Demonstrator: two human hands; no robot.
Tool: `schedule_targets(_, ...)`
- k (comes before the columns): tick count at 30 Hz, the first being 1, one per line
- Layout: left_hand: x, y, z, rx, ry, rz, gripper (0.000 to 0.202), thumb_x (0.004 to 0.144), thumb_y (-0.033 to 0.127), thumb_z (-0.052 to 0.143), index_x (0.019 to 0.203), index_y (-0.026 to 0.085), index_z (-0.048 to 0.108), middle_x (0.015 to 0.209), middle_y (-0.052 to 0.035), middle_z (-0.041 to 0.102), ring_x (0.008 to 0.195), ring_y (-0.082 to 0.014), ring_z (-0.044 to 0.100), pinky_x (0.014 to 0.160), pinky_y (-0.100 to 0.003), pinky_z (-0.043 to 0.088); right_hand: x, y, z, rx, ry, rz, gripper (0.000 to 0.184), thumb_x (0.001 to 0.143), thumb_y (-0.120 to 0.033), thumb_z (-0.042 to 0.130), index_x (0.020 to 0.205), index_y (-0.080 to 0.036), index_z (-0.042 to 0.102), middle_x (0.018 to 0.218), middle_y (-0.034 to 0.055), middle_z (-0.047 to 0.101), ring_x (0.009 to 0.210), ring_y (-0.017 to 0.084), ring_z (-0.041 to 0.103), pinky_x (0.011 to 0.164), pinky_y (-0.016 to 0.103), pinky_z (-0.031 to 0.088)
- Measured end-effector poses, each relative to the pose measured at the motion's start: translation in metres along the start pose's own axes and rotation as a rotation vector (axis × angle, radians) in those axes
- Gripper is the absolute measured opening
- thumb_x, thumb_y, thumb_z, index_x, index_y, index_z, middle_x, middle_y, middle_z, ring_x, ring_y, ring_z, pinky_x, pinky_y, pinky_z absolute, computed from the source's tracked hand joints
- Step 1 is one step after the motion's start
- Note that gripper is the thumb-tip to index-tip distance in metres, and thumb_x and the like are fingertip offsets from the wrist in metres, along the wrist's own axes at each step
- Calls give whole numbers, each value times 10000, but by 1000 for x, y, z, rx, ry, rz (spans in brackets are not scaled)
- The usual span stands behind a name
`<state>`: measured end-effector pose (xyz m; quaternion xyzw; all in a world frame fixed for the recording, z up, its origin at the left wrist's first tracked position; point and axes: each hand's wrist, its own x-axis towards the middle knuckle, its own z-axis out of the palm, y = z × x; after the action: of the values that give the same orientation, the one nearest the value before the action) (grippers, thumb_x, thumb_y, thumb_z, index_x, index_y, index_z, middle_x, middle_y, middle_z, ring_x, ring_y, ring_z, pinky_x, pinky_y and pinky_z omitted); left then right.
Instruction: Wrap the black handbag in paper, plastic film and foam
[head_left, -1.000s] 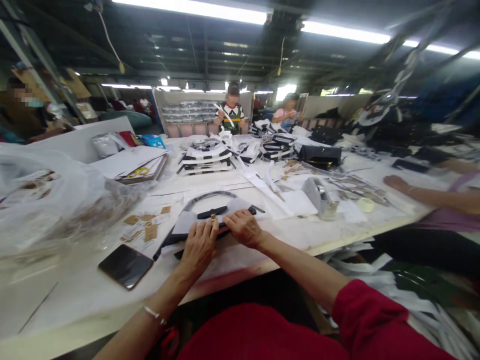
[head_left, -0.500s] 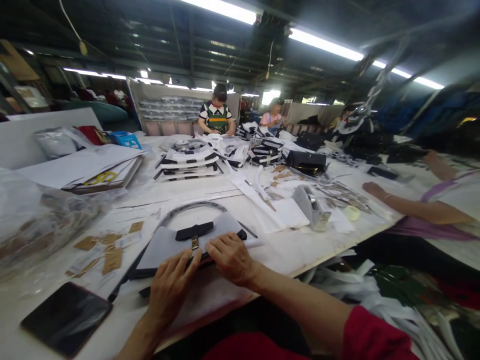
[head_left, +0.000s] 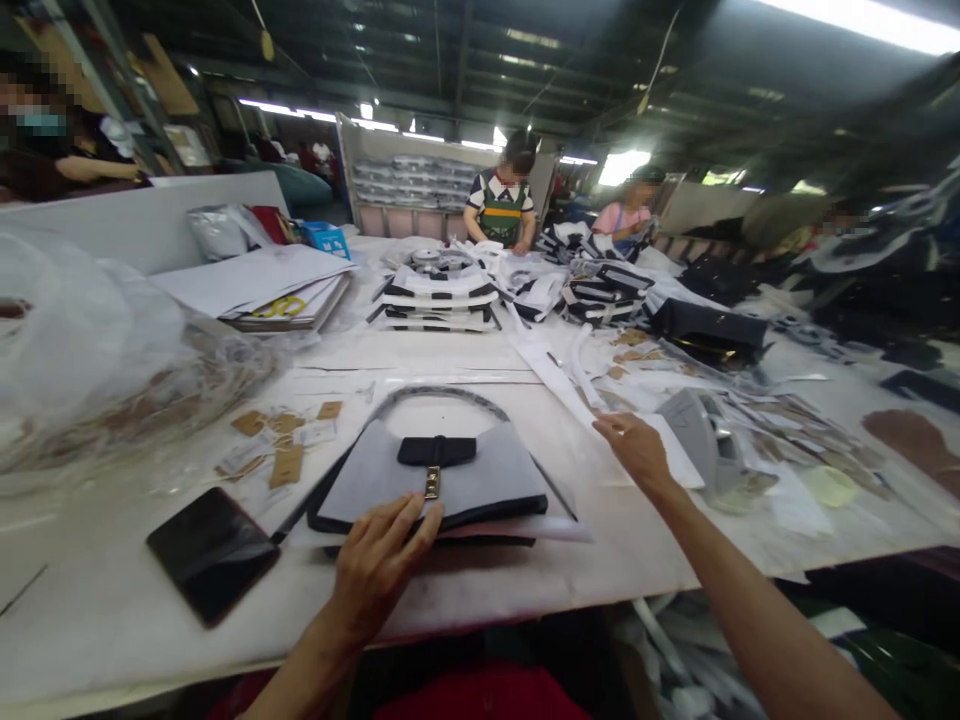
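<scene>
The handbag point(head_left: 487, 483) lay just beyond the left hand point(head_left: 381, 553), long axis crosswise, near edge under loosely extended fingers; the right hand point(head_left: 637, 450) (farther from it) neared a white strip point(head_left: 553, 378), pinch unclear.

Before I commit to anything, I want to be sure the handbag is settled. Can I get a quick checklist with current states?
1. Left hand on the handbag: ok, touching its front edge.
2. Right hand also on the handbag: not ok, it is off to the right, by the long white strip.
3. Right hand gripping the strip: cannot tell.
4. Gold clasp in view: ok.
5. Clasp fastened: cannot tell.
6. Phone clear of both hands: ok.
</scene>
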<state>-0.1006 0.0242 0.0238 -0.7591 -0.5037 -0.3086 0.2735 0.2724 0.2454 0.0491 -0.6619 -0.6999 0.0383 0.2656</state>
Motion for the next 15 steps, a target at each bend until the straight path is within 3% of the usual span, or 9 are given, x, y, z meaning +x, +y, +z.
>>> schedule_targets(2,1,1,0,10,-2,-5,341,936,77,512,1190,257,651,1117,-38,731,1055,-185,662,903,-319,440,0,17,13,-67,-78,59,178,810,-312,659,903,-203,764,969,113,730,884,264,661,804,354,465)
schedule_targets(6,-1,-1,0,32,-20,-12,356,925,77,508,1194,262,652,1129,-43,726,1050,-183,664,898,-315,442,-7,26,24,-54,-60,74,130,805,-286,651,798,-203,751,926,117,707,914,257,624,810,340,431)
schedule_targets(10,-3,-3,1,32,-10,1,397,913,56,487,1217,260,641,1139,-46,723,1047,-192,661,867,-314,439,-4,28,24,24,-38,145,103,747,-299,672,710,-211,711,876,60,695,842,212,611,774,309,424)
schedule_targets(15,-4,-5,2,47,-2,16,403,911,53,480,1231,245,634,1146,-52,720,1041,-203,659,869,-328,433,2,32,16,229,-84,269,160,649,-353,703,658,-198,668,678,8,677,665,177,612,612,267,426)
